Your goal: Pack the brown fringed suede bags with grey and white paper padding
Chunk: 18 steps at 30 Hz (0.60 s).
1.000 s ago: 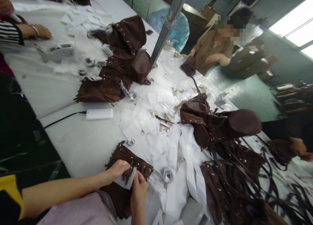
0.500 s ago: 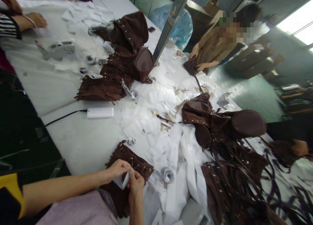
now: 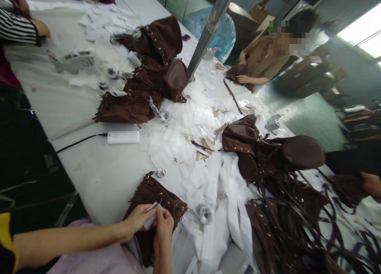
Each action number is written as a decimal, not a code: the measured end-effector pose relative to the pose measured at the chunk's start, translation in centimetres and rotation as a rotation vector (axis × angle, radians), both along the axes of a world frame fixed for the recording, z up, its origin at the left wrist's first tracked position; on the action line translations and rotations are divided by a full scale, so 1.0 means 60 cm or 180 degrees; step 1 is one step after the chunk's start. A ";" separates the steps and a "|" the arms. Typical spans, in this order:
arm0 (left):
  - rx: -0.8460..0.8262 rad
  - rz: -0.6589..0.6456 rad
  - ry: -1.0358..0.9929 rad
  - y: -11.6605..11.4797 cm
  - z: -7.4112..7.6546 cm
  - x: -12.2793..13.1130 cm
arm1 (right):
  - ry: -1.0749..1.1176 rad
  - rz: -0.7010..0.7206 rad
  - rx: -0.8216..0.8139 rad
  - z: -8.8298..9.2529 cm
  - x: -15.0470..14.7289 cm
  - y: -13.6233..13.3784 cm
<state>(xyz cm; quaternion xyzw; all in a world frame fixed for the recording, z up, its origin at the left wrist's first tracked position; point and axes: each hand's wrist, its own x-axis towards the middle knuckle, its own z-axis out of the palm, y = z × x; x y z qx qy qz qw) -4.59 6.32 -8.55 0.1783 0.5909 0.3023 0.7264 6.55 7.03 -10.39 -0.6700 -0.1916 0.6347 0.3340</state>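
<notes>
A dark brown fringed bag (image 3: 156, 190) with metal eyelets lies at the table's near edge in front of me. Above it, my left hand (image 3: 139, 218) pinches a small white piece of paper or film (image 3: 150, 218). My right hand (image 3: 163, 220) meets it from the right, its thumb and fingers closed at the edge of the same white piece. Whether a cord of the bag is also between the fingers is hidden. A wrapped grey coil (image 3: 204, 213) rests on the table to the right of the bag.
Brown bags lie in a far group (image 3: 127, 103) and a right-hand pile (image 3: 276, 210) with loose straps. White scraps (image 3: 193, 119) cover the table's middle. A white corded device (image 3: 123, 137) sits left. A metal post (image 3: 208, 32) rises beyond. Co-workers stand across, left and right.
My left hand has shifted slightly down and left, and the white piece between my hands has turned. The co-worker's hand at far left has drawn back; the person across has moved a bag.
</notes>
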 end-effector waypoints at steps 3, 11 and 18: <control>0.0408 -0.0040 0.0467 0.001 -0.012 0.004 | 0.0035 -0.0075 -0.0054 0.000 -0.005 -0.002; -0.0150 0.0118 0.0344 -0.008 0.004 -0.008 | 0.0071 -0.0337 0.0025 0.002 -0.023 -0.007; 0.1231 -0.0146 0.1168 -0.019 -0.013 -0.021 | 0.0193 -0.0509 -0.0151 0.003 -0.025 -0.003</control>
